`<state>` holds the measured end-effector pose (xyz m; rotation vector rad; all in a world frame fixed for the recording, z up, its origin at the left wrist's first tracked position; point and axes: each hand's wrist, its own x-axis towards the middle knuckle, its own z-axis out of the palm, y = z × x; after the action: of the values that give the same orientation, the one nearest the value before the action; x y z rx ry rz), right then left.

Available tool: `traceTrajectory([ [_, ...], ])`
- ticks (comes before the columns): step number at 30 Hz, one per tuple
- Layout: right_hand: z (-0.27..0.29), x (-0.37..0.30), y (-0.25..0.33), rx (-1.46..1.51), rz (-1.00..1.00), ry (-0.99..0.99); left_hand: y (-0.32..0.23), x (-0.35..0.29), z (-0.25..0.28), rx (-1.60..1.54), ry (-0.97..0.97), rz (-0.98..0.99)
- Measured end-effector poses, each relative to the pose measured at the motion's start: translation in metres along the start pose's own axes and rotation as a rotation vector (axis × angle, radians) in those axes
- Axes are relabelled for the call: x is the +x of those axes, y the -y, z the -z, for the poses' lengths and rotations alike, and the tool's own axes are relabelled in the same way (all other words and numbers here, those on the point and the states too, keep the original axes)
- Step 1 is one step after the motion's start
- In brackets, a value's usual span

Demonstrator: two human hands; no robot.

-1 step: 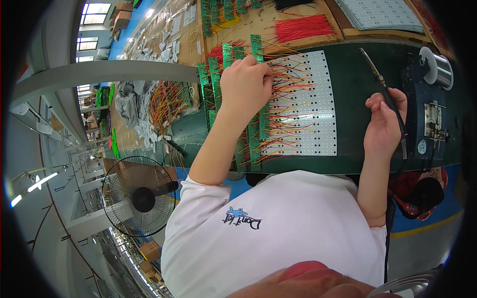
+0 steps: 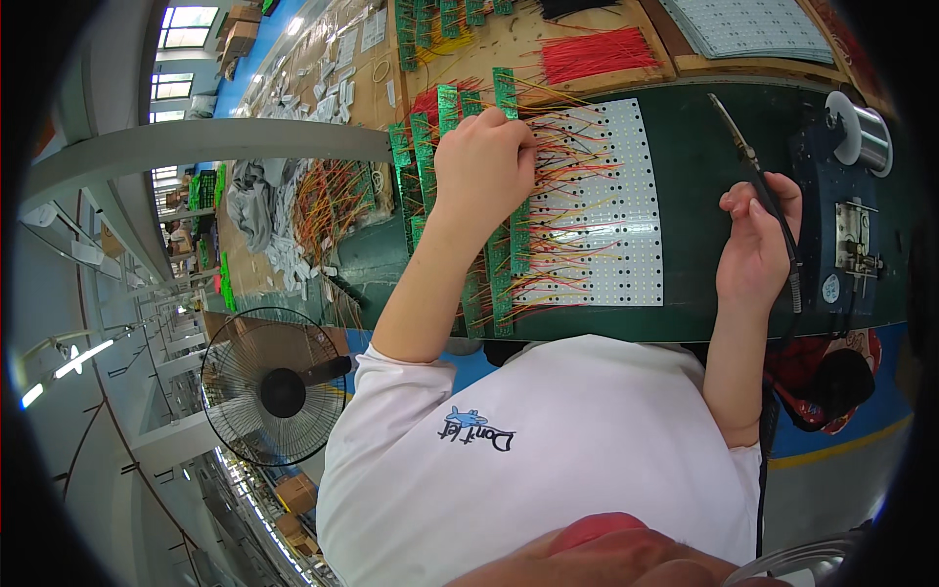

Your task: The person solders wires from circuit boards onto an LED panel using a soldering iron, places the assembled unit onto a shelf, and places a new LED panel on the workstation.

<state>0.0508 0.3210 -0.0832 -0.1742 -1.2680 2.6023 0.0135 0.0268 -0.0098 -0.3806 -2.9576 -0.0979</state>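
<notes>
My left hand [image 2: 482, 164] is closed over a row of green circuit board strips [image 2: 519, 240] with red and yellow wires [image 2: 572, 249] soldered along them. Its curled fingertips point down among the wires, and what they grip is hidden beneath the hand. The loose wire ends fan out to the right over a white sheet with rows of dots [image 2: 636, 205]. Farther right, my right hand [image 2: 758, 240] is wrapped round a soldering iron [image 2: 766, 186]. The iron's tip points up and away to the left, above the green tabletop, apart from the boards.
At the right stand a solder spool [image 2: 863, 137] and a dark blue soldering station [image 2: 827, 230] with a metal holder. Bundled red wires [image 2: 597, 56] lie in a wooden tray beyond the mat. A pile of wired boards [image 2: 337, 201] is at left, near a black fan [image 2: 282, 391].
</notes>
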Motion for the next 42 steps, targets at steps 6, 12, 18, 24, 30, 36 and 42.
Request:
traceTrajectory([
  [6,0.0,0.0,0.001,0.021,0.006,-0.015,0.006,0.007,0.003,-0.061,0.086,0.017],
  [12,0.0,0.001,0.0,0.011,0.009,-0.001,0.001,0.009,0.004,0.018,0.061,-0.115],
  [18,-0.001,0.0,0.002,-0.013,0.001,-0.026,-0.003,0.012,0.003,0.095,0.047,-0.199],
  [24,-0.001,0.0,0.001,0.018,0.017,-0.022,-0.001,0.015,-0.003,0.12,0.075,-0.219],
  [30,0.001,0.0,0.002,0.005,0.013,-0.011,0.023,0.017,0.008,-0.276,0.197,-0.218],
  [36,-0.001,0.0,0.002,-0.006,-0.005,-0.014,0.026,0.01,0.007,-0.41,0.098,0.013],
  [42,-0.001,0.001,0.001,-0.027,-0.004,-0.023,0.016,0.007,0.006,-0.068,0.042,-0.289],
])
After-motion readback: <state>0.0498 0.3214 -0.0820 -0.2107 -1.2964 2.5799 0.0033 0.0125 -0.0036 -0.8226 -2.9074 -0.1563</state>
